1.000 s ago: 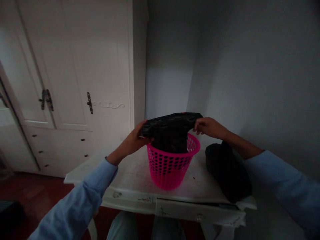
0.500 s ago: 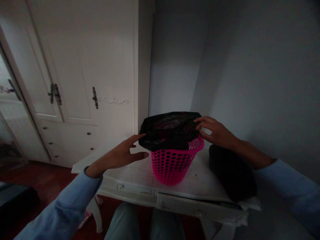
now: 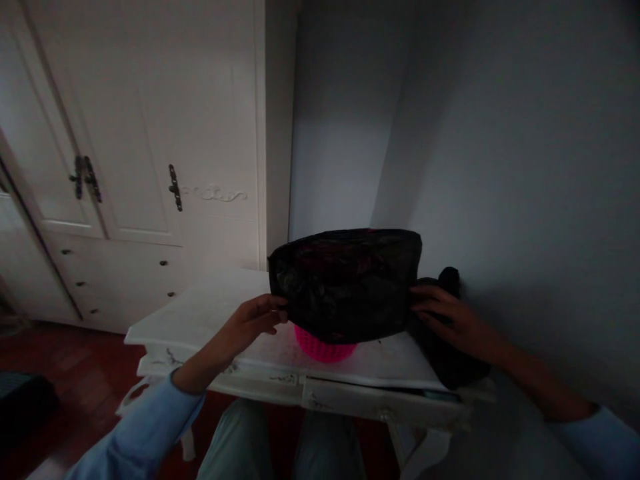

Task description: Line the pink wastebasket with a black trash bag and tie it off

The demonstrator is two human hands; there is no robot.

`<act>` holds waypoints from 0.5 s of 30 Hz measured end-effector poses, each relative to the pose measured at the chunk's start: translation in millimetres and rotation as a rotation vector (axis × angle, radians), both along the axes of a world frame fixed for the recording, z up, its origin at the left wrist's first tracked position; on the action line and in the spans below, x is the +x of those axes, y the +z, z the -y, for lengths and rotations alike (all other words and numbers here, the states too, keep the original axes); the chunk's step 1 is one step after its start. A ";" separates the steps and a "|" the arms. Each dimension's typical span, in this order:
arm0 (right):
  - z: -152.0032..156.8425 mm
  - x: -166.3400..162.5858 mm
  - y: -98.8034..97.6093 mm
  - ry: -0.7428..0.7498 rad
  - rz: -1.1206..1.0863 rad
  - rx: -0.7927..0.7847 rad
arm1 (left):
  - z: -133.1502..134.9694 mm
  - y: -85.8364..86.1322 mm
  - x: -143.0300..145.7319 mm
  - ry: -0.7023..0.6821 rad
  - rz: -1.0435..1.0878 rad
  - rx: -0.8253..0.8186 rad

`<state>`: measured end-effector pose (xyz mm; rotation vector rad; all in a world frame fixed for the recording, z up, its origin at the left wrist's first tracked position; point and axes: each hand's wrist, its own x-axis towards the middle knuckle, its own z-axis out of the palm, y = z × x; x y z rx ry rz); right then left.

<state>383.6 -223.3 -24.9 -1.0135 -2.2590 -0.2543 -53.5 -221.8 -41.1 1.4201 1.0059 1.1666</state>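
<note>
A black plastic bag point(image 3: 345, 287) lines a pink perforated basket point(image 3: 325, 347), its mouth spread wide and its edge draped down over the front. Only the lower part of the basket shows beneath it. At the bag's lower left edge, my left hand point(image 3: 255, 317) has its fingers closed on the plastic. My right hand point(image 3: 445, 317) grips the right edge, fingertips partly hidden in the dark. Beside the basket, behind my right hand, lies a dark, soft-looking object point(image 3: 450, 370) whose kind I cannot make out.
The basket stands on a white table point(image 3: 200, 327) with front drawers, one slightly open. A white wardrobe point(image 3: 215, 120) with dark handles rises at the back left. A grey wall point(image 3: 500, 167) closes off the right. A dark object point(image 3: 25, 413) sits on the red floor.
The bag's edge has been pulled outward and down, now covering most of the basket. My right hand has moved down and right; the left is slightly lower and closed on the edge.
</note>
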 end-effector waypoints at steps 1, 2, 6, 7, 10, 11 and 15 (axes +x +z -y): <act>0.9 0.9 -5.6 0.001 -0.036 -0.032 | -1.5 -2.9 -0.9 -0.008 -0.084 0.030; 2.2 0.8 -9.6 -0.013 -0.087 -0.048 | -2.3 -4.4 -2.1 0.003 -0.152 0.071; 4.5 -8.1 -13.3 -0.171 -0.387 -0.081 | 1.4 2.4 -5.7 0.353 -0.271 0.358; 2.4 -11.5 -12.3 -0.211 -0.486 -0.108 | 2.4 6.2 -5.5 0.462 -0.273 0.423; -12.6 -21.1 -6.5 -0.288 -0.761 -0.244 | -2.1 18.7 -1.4 0.631 -0.270 0.530; -19.8 -23.7 -3.4 -0.289 -0.834 -0.295 | -6.9 22.9 1.0 0.647 -0.266 0.552; -51.9 -31.7 14.1 -0.212 -1.115 -0.554 | -38.7 40.9 12.0 0.524 -0.201 0.502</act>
